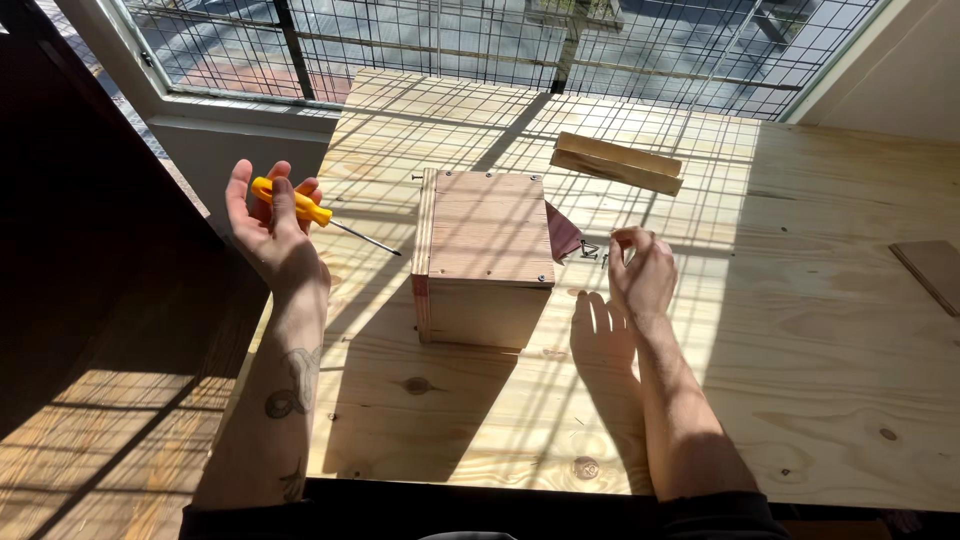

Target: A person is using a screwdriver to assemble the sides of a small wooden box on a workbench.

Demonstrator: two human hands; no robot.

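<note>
My left hand is raised at the left edge of the wooden tabletop, loosely holding a screwdriver with a yellow-orange handle; its thin metal shaft points right toward a plywood box. The box stands in the middle of the table with screws in its top corners. My right hand hovers right of the box with fingertips pinched together over a small pile of dark screws. Whether a screw is between the fingers cannot be seen.
A loose wooden block lies behind the box. A reddish sheet sticks out beside the box's right side. A thin brown board rests at the right edge. A wire-mesh window runs along the back.
</note>
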